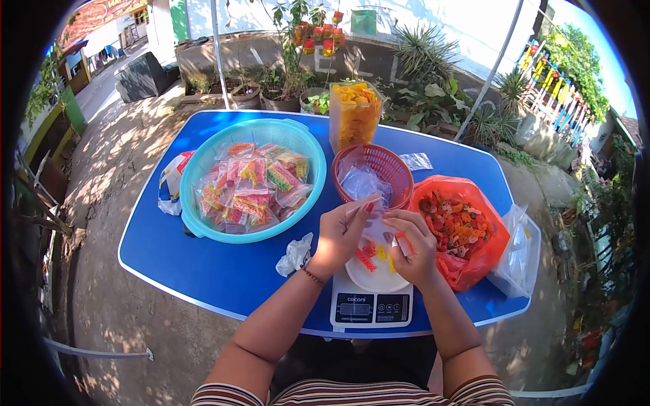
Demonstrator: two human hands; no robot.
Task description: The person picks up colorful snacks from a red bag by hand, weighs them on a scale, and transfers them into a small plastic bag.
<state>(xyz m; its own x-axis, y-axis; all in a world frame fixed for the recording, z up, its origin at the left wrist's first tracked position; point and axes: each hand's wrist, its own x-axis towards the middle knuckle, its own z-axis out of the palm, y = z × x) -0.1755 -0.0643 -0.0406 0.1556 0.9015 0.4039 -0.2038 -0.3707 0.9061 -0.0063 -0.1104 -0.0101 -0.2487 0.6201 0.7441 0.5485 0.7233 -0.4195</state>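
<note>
My left hand [340, 233] pinches the edge of a small clear plastic bag [376, 220] above a kitchen scale [372, 319]. On the bag's other side, my right hand [412, 245] has its fingers closed at the plastic, and an orange-red piece shows by them. Below, a white round plate [369, 281] on the scale bears several pink, red and yellow ridged snack pieces [366, 260]. Just beyond my hands stands a red plastic basket [406, 177] with clear bags in it. The scale's display is too dim to read.
A turquoise basin [191, 221] of filled snack packets stands left. A tall container [355, 115] of yellow-orange pieces is behind. To the right are a red bag [497, 247] of colourful pieces and a clear tub [527, 271]. Crumpled white plastic [295, 255] lies near my left wrist.
</note>
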